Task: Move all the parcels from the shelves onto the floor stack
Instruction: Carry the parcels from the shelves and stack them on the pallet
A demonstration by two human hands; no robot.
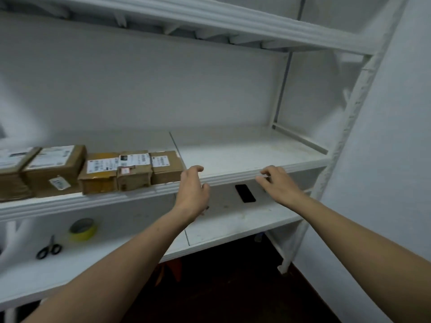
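- The left hand [192,192] and right hand [278,186] are being held out, fingers relaxed, nothing gripped.
- A row of parcels [98,171] is being carried by the shelf [245,155], leftward of both, nearest the left hand.

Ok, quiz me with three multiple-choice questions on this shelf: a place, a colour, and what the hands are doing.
1. The scissors lie: A) on the top shelf B) on the lower shelf beside the tape roll C) on the floor
2. The tape roll is: A) yellow B) red C) blue
3. The left hand and right hand are: A) both open, empty B) both gripping the scissors C) both fists
B, they lie left of the roll; A, its side is yellow; A, fingers relaxed, holding nothing.
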